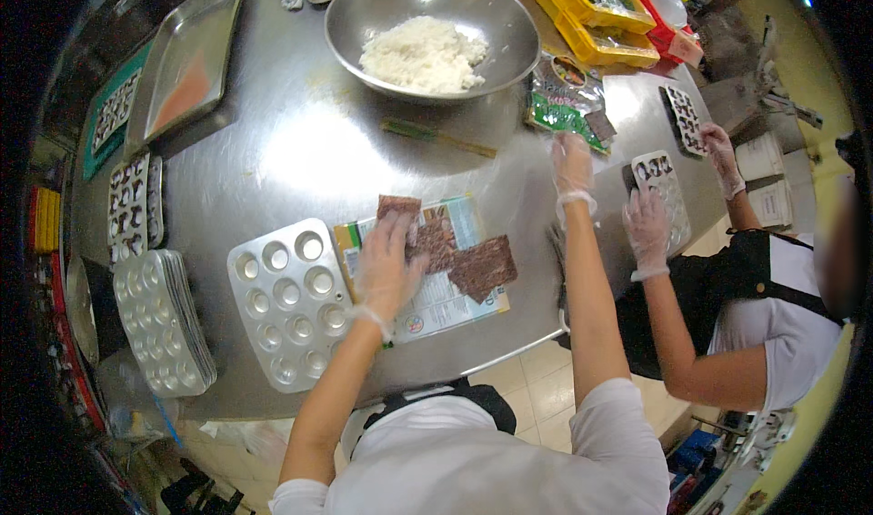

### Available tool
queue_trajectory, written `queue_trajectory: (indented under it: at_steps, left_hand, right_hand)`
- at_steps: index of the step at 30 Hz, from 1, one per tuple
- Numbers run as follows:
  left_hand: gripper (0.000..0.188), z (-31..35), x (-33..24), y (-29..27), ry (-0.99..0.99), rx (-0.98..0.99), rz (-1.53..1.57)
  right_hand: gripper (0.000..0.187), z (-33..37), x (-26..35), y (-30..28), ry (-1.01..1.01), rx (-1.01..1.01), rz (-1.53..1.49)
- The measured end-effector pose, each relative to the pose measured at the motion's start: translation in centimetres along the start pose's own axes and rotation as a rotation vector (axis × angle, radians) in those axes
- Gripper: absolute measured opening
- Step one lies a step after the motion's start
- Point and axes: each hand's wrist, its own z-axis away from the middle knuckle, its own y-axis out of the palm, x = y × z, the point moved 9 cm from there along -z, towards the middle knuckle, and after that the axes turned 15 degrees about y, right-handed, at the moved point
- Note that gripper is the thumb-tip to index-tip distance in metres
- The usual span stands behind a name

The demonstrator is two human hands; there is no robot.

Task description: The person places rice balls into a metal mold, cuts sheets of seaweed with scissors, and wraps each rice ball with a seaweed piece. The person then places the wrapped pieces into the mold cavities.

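Note:
My left hand (389, 265), in a clear plastic glove, lies over dark reddish-brown seaweed sheets, its fingers stretched out and slightly blurred. One seaweed sheet (485, 268) rests to the right of that hand, overlapping others. Beneath them is a flattened printed packet (446, 310) in pale blue and white. My right hand (572, 165), gloved too, reaches forward with its fingers closed at the near edge of a green and dark seaweed packet (555, 106). A small dark piece (600, 125) sits on that packet's right side.
A steel bowl (341, 38) of white rice stands ahead, with a greenish strip (436, 139) before it. Muffin tins (241, 283) and a metal tray (227, 24) are at left. Yellow bins (627, 56) stand far right. A co-worker's gloved hand (647, 229) touches a mould (677, 201).

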Motion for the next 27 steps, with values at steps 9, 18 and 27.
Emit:
queue_trajectory:
  at_steps: [9, 18, 27]
  left_hand:
    - [0.121, 4.4, -0.6, 2.4, -0.112, 0.502, -0.113]
    - [0.125, 3.3, -0.8, 3.0, -0.108, 0.556, -0.100]
    - [0.074, -0.7, 2.8, -0.5, -0.144, 0.198, 0.179]
  right_hand:
    - [0.015, -5.6, -2.7, 6.3, -0.021, 0.243, 0.194]
    - [0.014, -5.7, -1.1, 6.6, 0.003, 0.576, -0.031]
    - [0.018, -2.9, 4.2, 2.9, -0.022, 0.694, -0.054]
